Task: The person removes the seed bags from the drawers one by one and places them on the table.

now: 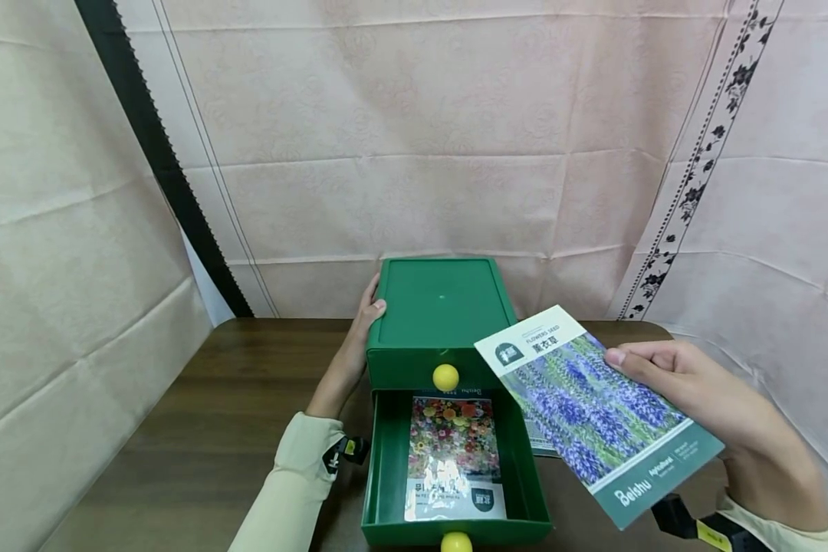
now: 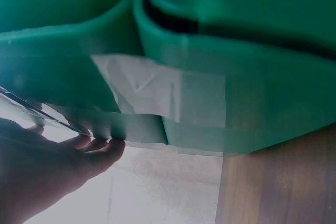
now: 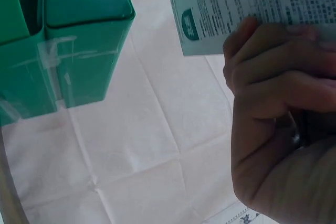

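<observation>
A green two-drawer box [image 1: 443, 299] stands on the table, its lower drawer [image 1: 389, 460] pulled out at the front. My left hand [image 1: 359, 337] rests against the box's left side, fingers stretched along the wall. In the left wrist view, the fingertips [image 2: 116, 146] touch the green side. A flower seed packet [image 1: 455, 452] with a picture of mixed blooms lies in the open drawer. To the right of the box, my right hand [image 1: 690, 383] pinches another seed packet [image 1: 579, 399] with blue-purple flowers. Its printed back [image 3: 210, 14] shows in the right wrist view, fingers curled behind it.
Partly covered by the held packet, another packet [image 1: 540, 441] lies on the table right of the drawer. Yellow round knobs [image 1: 445, 377] stick out from the drawer fronts. Clear tape [image 2: 199, 95] runs along the box's side. Pale cloth [image 1: 414, 115] hangs behind the wooden table [image 1: 248, 414].
</observation>
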